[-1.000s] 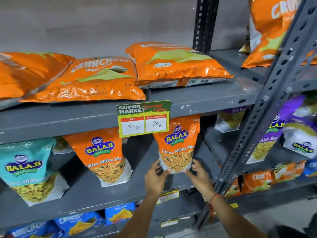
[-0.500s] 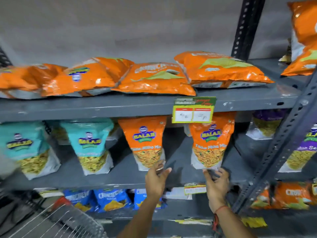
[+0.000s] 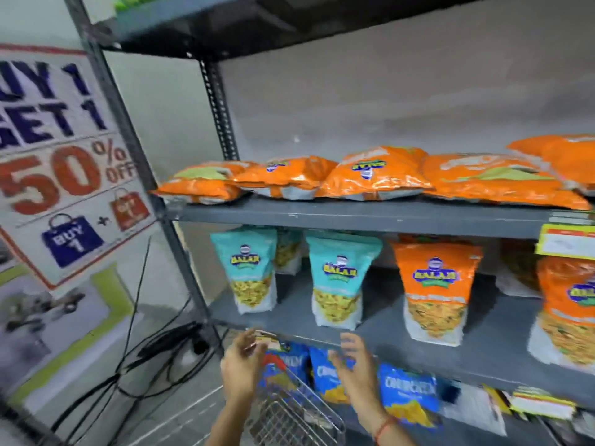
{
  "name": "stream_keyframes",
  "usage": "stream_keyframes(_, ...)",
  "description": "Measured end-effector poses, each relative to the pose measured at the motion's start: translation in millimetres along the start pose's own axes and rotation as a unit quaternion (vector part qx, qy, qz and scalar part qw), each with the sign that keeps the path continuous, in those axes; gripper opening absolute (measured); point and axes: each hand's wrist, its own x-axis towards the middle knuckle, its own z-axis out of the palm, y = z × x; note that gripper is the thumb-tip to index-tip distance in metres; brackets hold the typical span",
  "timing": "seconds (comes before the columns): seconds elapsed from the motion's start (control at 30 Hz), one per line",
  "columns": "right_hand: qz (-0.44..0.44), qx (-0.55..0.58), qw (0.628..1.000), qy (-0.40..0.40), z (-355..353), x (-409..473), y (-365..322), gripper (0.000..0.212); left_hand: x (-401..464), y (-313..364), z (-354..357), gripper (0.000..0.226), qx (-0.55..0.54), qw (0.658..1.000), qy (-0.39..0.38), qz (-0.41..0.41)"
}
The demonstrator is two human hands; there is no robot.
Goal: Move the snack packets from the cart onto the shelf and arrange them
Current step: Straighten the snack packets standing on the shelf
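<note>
My left hand (image 3: pixel 242 365) and my right hand (image 3: pixel 355 368) hover empty, fingers spread, in front of the middle shelf's front edge (image 3: pixel 418 344), above the wire cart (image 3: pixel 289 416). On that shelf stand teal Balaji packets (image 3: pixel 338 281) and orange Balaji packets (image 3: pixel 434 291), upright. Orange chip bags (image 3: pixel 376 175) lie flat in a row on the shelf above. Blue packets (image 3: pixel 407 399) stand on the lower shelf behind my hands. The cart's inside is mostly hidden, and the frame is blurred.
A grey slotted upright (image 3: pixel 135 162) stands at the rack's left end. A "Buy 1 Get 1" poster (image 3: pixel 64 162) hangs left of it. Black cables (image 3: pixel 154 352) trail on the floor by the rack's foot. A yellow price tag (image 3: pixel 566 241) hangs at the right.
My view swung left along the rack. Both hands let go of the orange packet on the middle shelf and moved left and down, over the cart.
</note>
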Motion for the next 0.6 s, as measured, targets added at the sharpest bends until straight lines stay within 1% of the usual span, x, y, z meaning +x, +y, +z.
stream_keyframes(0.07,0.006,-0.015,0.999,-0.045,27,3,-1,0.036,23,-5,-19,0.028,0.004,1.000,0.019,-0.003)
stream_keyframes(0.23,0.028,-0.065,0.987,-0.147,83,46,2,0.036,76,-17,-33,0.044,-0.023,0.999,0.041,-0.021)
stream_keyframes(0.37,0.044,-0.088,0.976,-0.192,131,98,12,0.050,123,-28,-25,0.048,-0.019,0.998,0.046,-0.037)
stream_keyframes(0.5,0.073,-0.116,0.968,-0.208,169,145,21,0.067,166,-40,-9,0.059,-0.037,0.997,0.002,-0.066)
stream_keyframes(0.6,0.076,-0.092,0.968,-0.219,193,174,28,0.084,196,-46,-1,0.063,-0.046,0.995,-0.047,-0.072)
